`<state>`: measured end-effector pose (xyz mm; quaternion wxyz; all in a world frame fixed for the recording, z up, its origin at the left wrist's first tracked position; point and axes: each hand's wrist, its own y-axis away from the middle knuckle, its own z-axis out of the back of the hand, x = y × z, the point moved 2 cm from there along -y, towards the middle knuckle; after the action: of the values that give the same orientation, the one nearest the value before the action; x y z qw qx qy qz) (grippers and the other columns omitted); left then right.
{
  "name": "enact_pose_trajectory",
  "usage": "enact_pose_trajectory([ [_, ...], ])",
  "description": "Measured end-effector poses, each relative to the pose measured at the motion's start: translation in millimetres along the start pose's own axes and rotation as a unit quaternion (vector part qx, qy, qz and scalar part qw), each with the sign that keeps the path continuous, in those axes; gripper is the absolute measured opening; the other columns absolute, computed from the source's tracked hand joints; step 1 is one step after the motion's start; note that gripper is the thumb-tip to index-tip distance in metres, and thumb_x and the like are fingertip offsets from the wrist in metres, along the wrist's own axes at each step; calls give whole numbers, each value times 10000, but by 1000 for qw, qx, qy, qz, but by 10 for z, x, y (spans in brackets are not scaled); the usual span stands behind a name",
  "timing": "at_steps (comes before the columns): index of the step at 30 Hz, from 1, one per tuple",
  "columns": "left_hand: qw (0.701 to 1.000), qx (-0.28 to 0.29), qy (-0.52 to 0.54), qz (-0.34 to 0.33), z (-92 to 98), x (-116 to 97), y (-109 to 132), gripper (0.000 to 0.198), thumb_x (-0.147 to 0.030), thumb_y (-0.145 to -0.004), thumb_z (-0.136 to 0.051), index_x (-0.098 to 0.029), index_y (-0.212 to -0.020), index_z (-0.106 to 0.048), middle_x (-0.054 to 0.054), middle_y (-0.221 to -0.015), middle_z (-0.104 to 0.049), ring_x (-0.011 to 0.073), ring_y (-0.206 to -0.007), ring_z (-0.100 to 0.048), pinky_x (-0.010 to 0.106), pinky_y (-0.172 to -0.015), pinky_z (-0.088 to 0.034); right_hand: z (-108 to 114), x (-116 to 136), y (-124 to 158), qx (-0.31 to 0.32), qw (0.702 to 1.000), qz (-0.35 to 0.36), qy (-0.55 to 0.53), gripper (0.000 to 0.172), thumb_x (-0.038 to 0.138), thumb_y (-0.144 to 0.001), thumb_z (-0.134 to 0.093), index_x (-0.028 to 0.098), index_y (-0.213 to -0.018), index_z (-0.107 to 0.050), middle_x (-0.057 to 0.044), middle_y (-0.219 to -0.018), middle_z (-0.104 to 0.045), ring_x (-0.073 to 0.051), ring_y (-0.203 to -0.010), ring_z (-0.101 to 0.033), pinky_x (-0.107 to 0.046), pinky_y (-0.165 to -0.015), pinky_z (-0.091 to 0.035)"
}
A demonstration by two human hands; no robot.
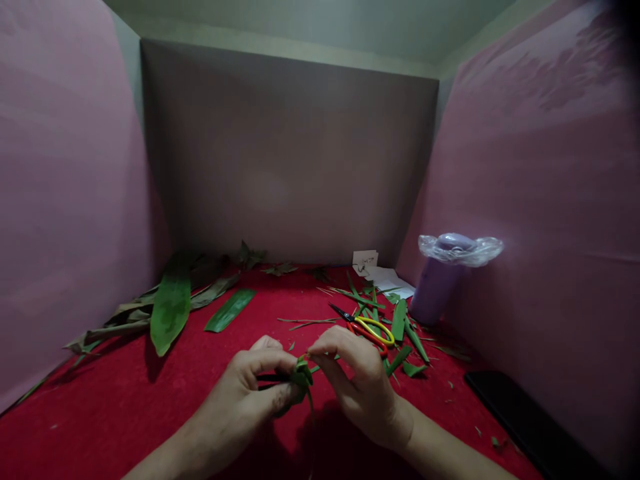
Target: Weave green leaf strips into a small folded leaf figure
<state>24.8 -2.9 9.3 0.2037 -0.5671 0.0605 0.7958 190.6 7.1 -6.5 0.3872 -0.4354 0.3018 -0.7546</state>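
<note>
My left hand [250, 390] is closed, with thumb and fingers pinching a small folded green leaf [301, 375]. A thin strand dangles from that leaf toward the cloth. Just to its right, my right hand [357, 380] has thumb and forefinger pressed together close to the leaf's top; what lies in the pinch is too small to name. Beyond the right hand, scissors [367, 328] with one yellow and one red handle lie on the red cloth [120, 407], their dark blades pointing away to the left.
Cut green leaf strips [399, 320] lie scattered around the scissors. Long leaves [171, 310] are heaped at left, near one flat leaf piece [231, 310]. White paper [390, 280], a purple plastic-topped container [437, 287] and a black flat object [530, 420] stand or lie at right. Pink walls [540, 220] flank the cloth.
</note>
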Motion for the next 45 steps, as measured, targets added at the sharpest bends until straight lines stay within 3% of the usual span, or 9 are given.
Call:
enact_pose_trajectory([
  [12,997,-5,-56,-49,4,-15,9,178,-287,-797,-584,-200,-668,-670,-18,-637,-455,168,-729,-434,307,-663,-349,-16,81,1,-11,999,-41,-34,117,101,-840,-489,179,-868,-572,-32,-732,-583,-153,-678,-533,-278,-624,-430],
  [26,998,5,-42,-45,-3,-32,15,165,-259,-793,-582,-194,-665,-663,-14,-646,-457,168,-723,-438,307,-659,-345,-18,77,6,-5,997,-57,-56,127,88,-843,-476,180,-859,-562,-29,-747,-576,-151,-693,-527,-285,-646,-425],
  [31,997,1,-55,-49,7,-26,8,173,-294,-787,-586,-201,-676,-683,-13,-628,-452,176,-726,-437,311,-649,-347,-8,73,3,-35,996,-61,-49,129,81,-840,-473,187,-838,-547,-18,-730,-564,-145,-671,-517,-277,-624,-420],
  [39,999,-23,-9,-40,15,-10,7,154,-297,-769,-609,-198,-706,-709,-2,-638,-470,165,-691,-455,285,-594,-375,27,137,13,-16,998,-66,-18,128,142,-814,-542,195,-903,-618,-84,-1049,-524,-213,-1004,-510,-362,-849,-425],
  [45,999,-40,19,-31,13,22,-2,113,-262,-770,-611,-184,-742,-688,-18,-724,-412,116,-613,-448,254,-532,-381,4,135,-3,-15,995,-89,-36,101,149,-818,-547,196,-870,-618,-73,-1011,-536,-203,-989,-515,-360,-862,-424],
])
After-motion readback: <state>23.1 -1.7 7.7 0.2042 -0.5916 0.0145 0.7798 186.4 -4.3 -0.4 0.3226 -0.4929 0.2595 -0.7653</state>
